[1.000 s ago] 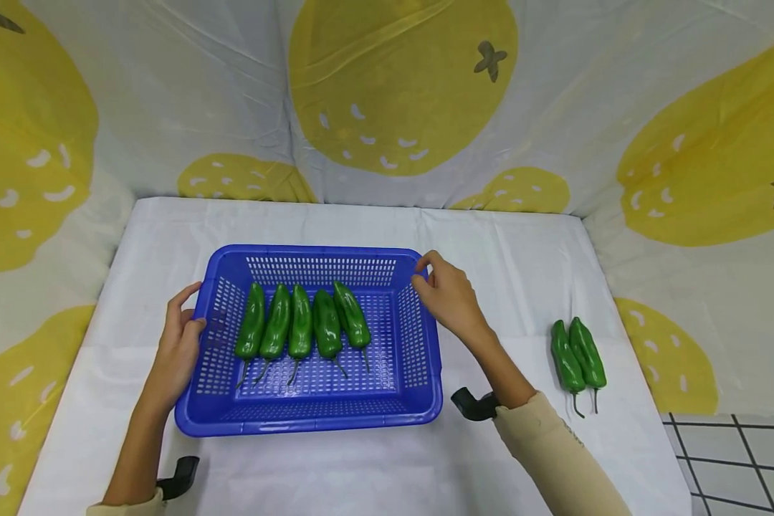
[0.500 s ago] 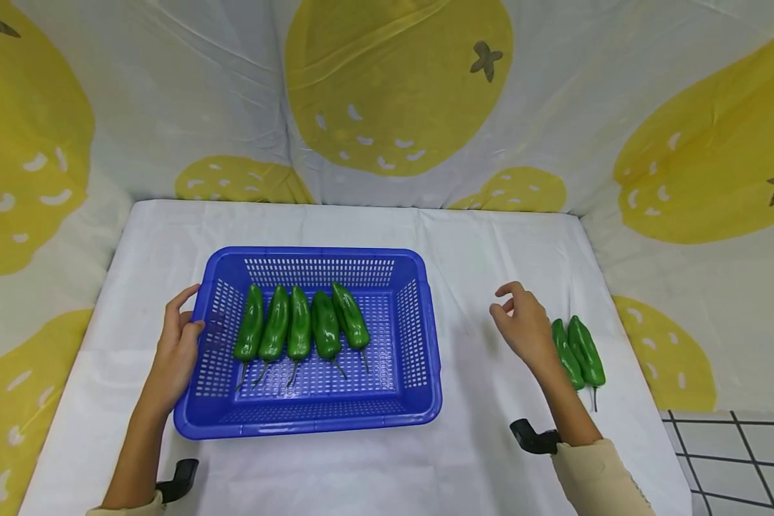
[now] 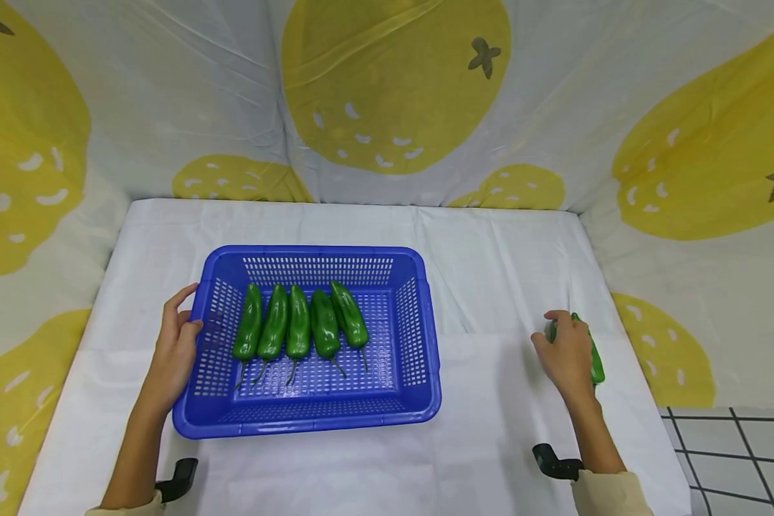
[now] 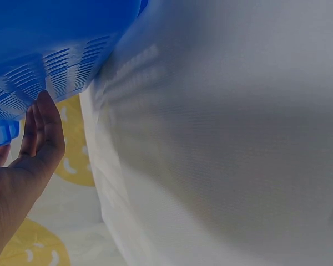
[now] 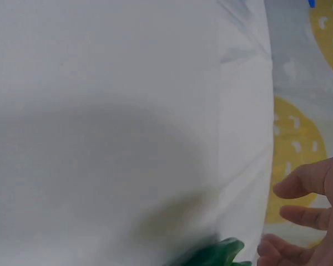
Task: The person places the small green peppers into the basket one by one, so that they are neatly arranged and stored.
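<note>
A blue plastic basket (image 3: 428, 344) with slotted walls sits on the white cloth. Several green chili peppers (image 3: 299, 324) lie side by side inside, stems toward the near rim. At the basket's left side, my left hand (image 3: 175, 352) holds the rim; the left wrist view shows its fingers (image 4: 41, 124) against the outer wall, below the rim. Far to the right, my right hand (image 3: 566, 357) is over two more green peppers. One pepper (image 3: 596, 367) shows past its outer side; the other is mostly hidden beneath it. In the right wrist view, thumb and fingers (image 5: 308, 180) are spread apart above a pepper (image 5: 213, 254).
The white cloth (image 3: 477, 401) covers the table between basket and right hand. Behind and at both sides hangs a curtain (image 3: 393, 86) with yellow fruit prints. Tiled floor (image 3: 729, 451) shows at the lower right.
My right hand has moved from the basket's right rim across to the right, over the two loose peppers. The left hand and basket stay where they were.
</note>
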Tool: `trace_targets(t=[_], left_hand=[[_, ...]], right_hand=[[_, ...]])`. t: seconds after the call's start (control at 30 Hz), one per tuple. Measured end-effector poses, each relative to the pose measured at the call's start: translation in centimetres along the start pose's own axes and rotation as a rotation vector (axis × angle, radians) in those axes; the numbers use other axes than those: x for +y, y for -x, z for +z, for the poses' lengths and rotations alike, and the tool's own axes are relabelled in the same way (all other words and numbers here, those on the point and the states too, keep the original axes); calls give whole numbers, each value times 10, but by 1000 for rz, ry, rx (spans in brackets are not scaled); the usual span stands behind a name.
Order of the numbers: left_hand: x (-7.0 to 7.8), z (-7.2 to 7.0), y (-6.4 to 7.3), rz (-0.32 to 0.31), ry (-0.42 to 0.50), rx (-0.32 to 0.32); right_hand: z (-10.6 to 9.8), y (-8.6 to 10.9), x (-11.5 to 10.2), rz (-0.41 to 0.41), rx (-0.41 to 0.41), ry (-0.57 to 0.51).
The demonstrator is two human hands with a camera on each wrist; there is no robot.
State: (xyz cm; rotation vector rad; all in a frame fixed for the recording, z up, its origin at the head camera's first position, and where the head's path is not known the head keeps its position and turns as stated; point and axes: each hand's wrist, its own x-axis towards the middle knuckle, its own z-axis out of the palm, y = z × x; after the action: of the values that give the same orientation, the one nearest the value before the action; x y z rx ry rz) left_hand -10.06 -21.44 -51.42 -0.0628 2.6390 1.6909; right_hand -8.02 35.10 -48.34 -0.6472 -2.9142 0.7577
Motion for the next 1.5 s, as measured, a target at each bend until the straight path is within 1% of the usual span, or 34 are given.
trace_targets(t=[0.17, 0.4, 0.63, 1.0, 1.1, 1.27, 1.5], left_hand=[[1, 0, 0, -3, 6, -1], [1, 0, 0, -10, 11, -6], [1, 0, 0, 4, 41, -18], [0, 0, 0, -4, 39, -16], [0, 0, 0, -7, 39, -15], [-1, 1, 0, -3, 40, -15], [0, 0, 0, 4, 47, -20]], right_hand=[[1, 2, 13, 62, 13, 19], [2, 0, 23, 92, 18, 53], [1, -1, 27, 97, -1, 79], [5, -3, 37, 64, -41, 166], [6, -3, 39, 67, -49, 187], [7, -2, 43, 88, -73, 199], [6, -4, 46, 92, -75, 197]])
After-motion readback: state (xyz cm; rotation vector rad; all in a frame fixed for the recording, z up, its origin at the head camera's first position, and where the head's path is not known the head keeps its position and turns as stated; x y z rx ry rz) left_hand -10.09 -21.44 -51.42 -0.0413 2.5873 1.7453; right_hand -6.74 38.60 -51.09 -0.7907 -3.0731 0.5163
